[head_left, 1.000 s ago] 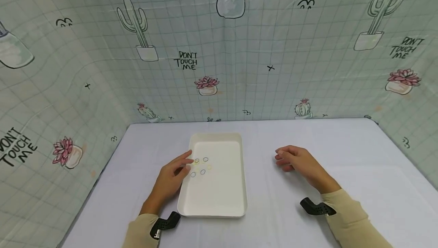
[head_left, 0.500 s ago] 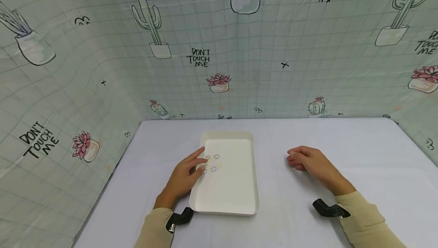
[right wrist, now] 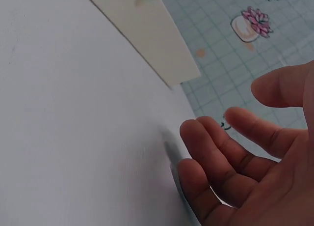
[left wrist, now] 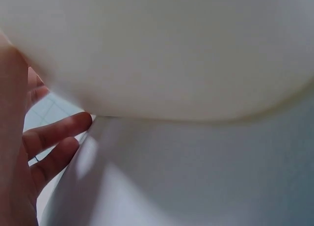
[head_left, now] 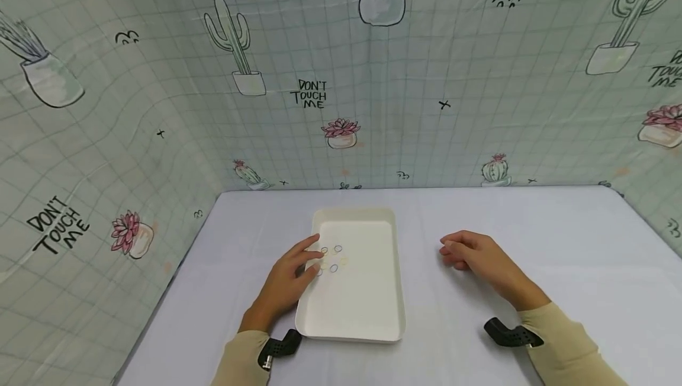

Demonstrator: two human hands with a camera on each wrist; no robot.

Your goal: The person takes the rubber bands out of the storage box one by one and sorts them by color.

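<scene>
A shallow white rectangular tray (head_left: 354,309) lies on the table in the head view. Inside it, near the left side, are several small thin rings, some blue (head_left: 334,264) and some pale yellow (head_left: 344,261). My left hand (head_left: 282,285) rests at the tray's left edge, thumb and front fingers reaching over the rim beside the rings and partly covering some. In the left wrist view its other fingertips (left wrist: 81,121) lie close by the tray's outer side (left wrist: 162,54). To the right of the tray, my right hand (head_left: 479,256) hovers loosely curled and holds nothing.
A white cloth (head_left: 442,333) covers the table. Behind and at both sides hangs a green gridded curtain (head_left: 394,90) with cactus prints. Black camera mounts (head_left: 282,344) sit at both wrists. The tray's outer wall (right wrist: 152,39) shows in the right wrist view.
The head view has swung left, so everything sits further right in it. My left fingers have slid slightly further over the tray's rim. The right hand has drifted slightly left.
</scene>
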